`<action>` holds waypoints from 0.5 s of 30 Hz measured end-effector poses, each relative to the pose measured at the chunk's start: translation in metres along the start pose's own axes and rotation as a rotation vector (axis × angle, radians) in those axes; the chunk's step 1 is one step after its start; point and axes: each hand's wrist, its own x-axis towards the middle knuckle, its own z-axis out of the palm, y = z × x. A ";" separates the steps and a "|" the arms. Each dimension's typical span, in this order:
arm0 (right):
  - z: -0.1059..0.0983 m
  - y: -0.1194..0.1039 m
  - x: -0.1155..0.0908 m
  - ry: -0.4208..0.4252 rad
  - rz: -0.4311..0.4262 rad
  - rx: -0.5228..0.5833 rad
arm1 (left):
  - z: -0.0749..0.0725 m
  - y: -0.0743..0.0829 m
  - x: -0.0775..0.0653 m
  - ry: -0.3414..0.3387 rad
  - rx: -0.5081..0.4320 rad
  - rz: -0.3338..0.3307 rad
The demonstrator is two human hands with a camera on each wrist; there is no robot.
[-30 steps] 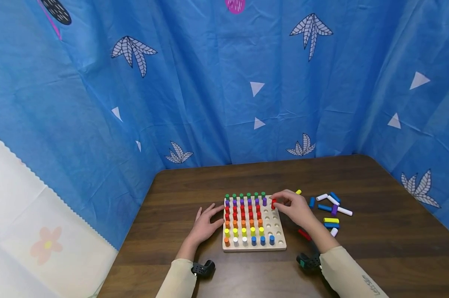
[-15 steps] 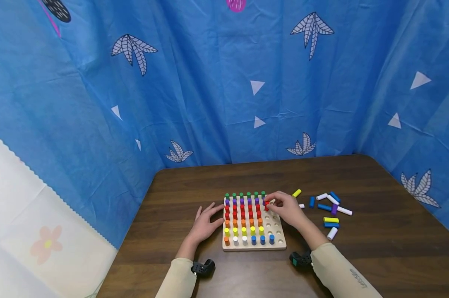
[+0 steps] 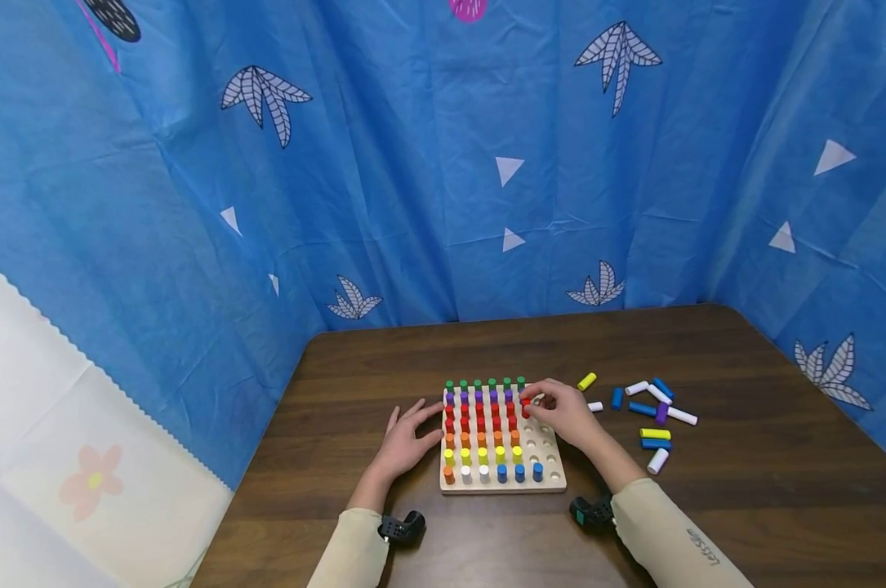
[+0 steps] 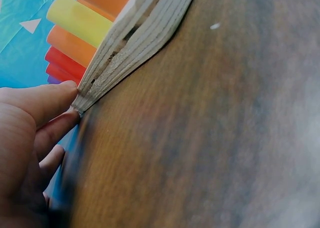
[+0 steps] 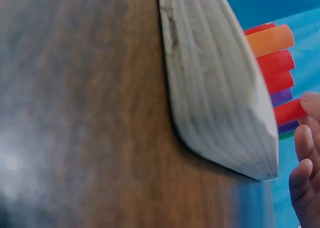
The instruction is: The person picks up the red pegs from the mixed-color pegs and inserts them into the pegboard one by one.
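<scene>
A wooden pegboard (image 3: 505,490) lies on the table, with rows of green, purple, red, orange, yellow, white and blue pegs upright in it. My right hand (image 3: 566,412) pinches a red peg (image 3: 526,407) between thumb and fingers, at the right end of the upper red row. In the right wrist view, that red peg (image 5: 288,112) stands on the board with a thumb tip at its top. My left hand (image 3: 401,445) rests at the board's left edge with fingers extended. Its thumb (image 4: 55,97) touches the board's corner in the left wrist view.
Right of the board lie loose pegs: a yellow peg (image 3: 586,380), a purple peg (image 3: 661,413), a white peg (image 3: 657,461), a blue peg (image 3: 616,398) and several more. Bare holes (image 3: 555,475) show along the board's right side. A blue curtain (image 3: 413,163) hangs behind the table (image 3: 369,359).
My right hand has moved slightly left with the red peg and come down at the hole ending the upper red row. The left hand has stayed at the board's edge.
</scene>
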 end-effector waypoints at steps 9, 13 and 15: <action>0.000 0.002 0.001 -0.020 -0.030 -0.026 | -0.001 0.001 0.001 0.002 -0.002 -0.015; -0.001 0.001 0.001 -0.017 -0.021 -0.032 | -0.001 0.001 0.001 -0.002 -0.002 -0.009; -0.003 0.001 0.000 -0.013 -0.027 -0.045 | 0.000 0.001 0.001 -0.001 0.000 -0.007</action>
